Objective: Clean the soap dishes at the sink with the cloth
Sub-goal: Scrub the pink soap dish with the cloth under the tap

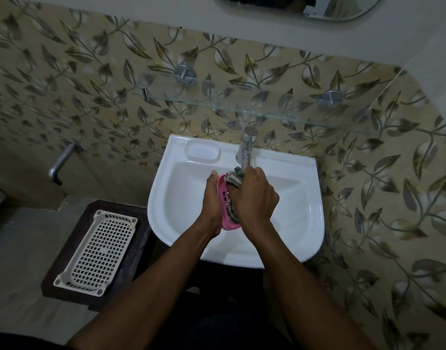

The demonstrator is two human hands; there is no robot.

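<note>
Two bare forearms reach forward from the bottom of the view and meet over the bowl of the white sink (302, 238), which serves as the landmark here. The left hand (211, 200) has its grip clasped around the outer side of a pink soap dish (223, 195), holding it on edge above the middle of the sink bowl, with the slotted side of the dish turned toward the other hand. The right hand (256, 198) has its grip clenched on a grey, striped cloth (235, 179) and presses it against the inner face of the dish; a bunch of the cloth sticks out above the knuckles, just below the spout of the chrome tap (245, 150) mounted at the back rim of the sink. A moulded soap recess (203, 152) sits in the sink's back left corner. Above the sink a glass shelf (242, 111) runs along the leaf-patterned tiled wall (65, 84) on two round chrome mounts. To the left of the sink and lower down, a white perforated plastic tray (98, 251) lies on a dark stand (131, 258). A second chrome tap (63, 160) projects from the wall further left of the sink.
</note>
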